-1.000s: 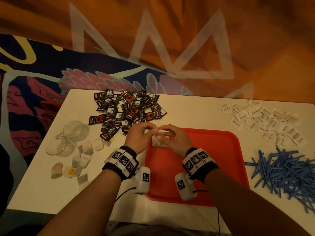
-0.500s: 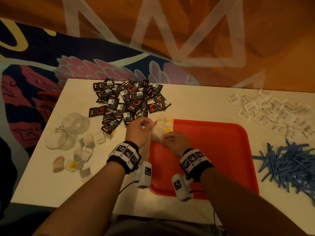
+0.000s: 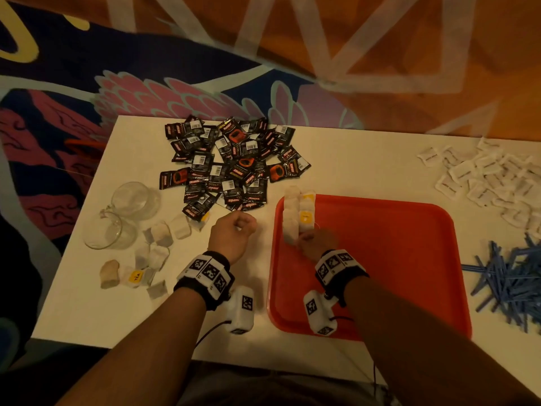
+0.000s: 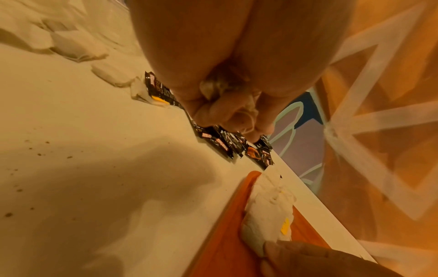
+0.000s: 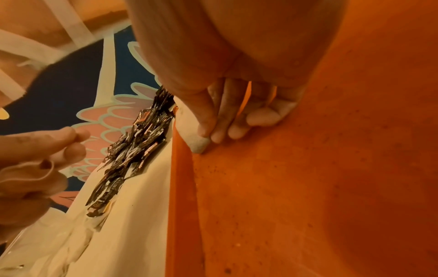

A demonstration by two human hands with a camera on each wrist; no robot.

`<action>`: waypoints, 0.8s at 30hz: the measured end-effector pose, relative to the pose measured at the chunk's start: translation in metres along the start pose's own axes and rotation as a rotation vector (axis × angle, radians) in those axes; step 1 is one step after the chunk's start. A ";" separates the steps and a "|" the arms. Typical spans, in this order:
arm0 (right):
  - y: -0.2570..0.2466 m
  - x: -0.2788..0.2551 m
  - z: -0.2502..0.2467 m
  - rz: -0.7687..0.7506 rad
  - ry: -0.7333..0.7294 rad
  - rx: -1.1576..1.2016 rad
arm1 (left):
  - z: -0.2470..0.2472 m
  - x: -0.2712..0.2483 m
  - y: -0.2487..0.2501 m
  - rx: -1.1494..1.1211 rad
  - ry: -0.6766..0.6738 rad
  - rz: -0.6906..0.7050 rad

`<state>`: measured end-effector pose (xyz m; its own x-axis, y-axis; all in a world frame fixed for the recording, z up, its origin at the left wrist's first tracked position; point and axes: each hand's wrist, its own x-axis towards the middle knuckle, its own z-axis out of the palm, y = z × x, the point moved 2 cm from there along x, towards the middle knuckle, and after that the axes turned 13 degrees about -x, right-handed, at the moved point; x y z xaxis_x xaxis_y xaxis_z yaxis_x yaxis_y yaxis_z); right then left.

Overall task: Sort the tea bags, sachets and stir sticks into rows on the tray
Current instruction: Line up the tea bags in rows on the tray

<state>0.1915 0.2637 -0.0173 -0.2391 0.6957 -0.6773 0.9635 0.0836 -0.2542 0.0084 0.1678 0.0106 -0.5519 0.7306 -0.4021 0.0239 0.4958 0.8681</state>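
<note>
1. Red plastic tray (image 3: 380,259) carries a short row of tea bags (image 3: 292,218) along its left edge, yellow tags (image 3: 306,216) lying just to the right of the bags; packed edge to edge, they likely leave the rest of the tray for other rows.
2. The right hand (image 3: 317,243) rests at the near end of that row, straight fingertips (image 5: 203,131) pressing the nearest bag down against the tray floor, seemingly to square it up; nothing is gripped.
3. The left hand (image 3: 232,237) hovers over the white table (image 3: 87,303), left of the tray rim, fingers curled round a crumpled pale thing, perhaps a tea bag; I cannot tell for sure.
4. Further left of that hand lie loose tea bags (image 3: 159,241) and two glass cups (image 3: 117,218); beyond it, a heap of black sachets (image 3: 231,165).
5. Well right of the pressing hand, off the tray, sit white sachets (image 3: 483,177) and blue stir sticks (image 3: 509,276), all unsorted. Nothing blocks the row's near end.
</note>
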 end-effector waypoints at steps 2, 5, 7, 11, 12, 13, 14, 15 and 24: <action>-0.002 0.003 -0.001 0.022 0.026 -0.035 | -0.001 0.001 -0.001 -0.016 -0.003 -0.006; -0.001 0.004 -0.002 0.043 0.014 -0.035 | 0.000 0.001 0.000 -0.035 -0.004 -0.025; 0.003 0.004 -0.002 0.047 0.008 -0.009 | 0.001 0.001 0.002 -0.035 -0.010 -0.030; 0.010 0.003 -0.002 0.052 0.000 0.054 | 0.006 -0.001 0.007 -0.061 -0.018 -0.071; 0.012 0.002 -0.002 0.053 -0.010 0.073 | 0.008 -0.002 0.008 -0.103 -0.019 -0.095; 0.014 0.001 -0.003 0.053 -0.021 0.083 | 0.010 -0.003 0.010 -0.155 -0.022 -0.123; 0.015 -0.001 -0.005 0.050 -0.023 0.094 | 0.013 -0.005 0.012 -0.217 -0.026 -0.157; 0.016 -0.002 -0.007 0.043 -0.017 0.118 | 0.016 -0.006 0.014 -0.289 -0.030 -0.195; -0.010 -0.040 -0.044 -0.395 0.119 0.483 | 0.042 -0.021 0.046 -0.644 -0.097 -0.379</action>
<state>0.1970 0.2660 0.0423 -0.5236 0.7553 -0.3941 0.6356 0.0383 -0.7711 0.0558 0.1952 0.0464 -0.3491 0.6175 -0.7049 -0.6612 0.3707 0.6522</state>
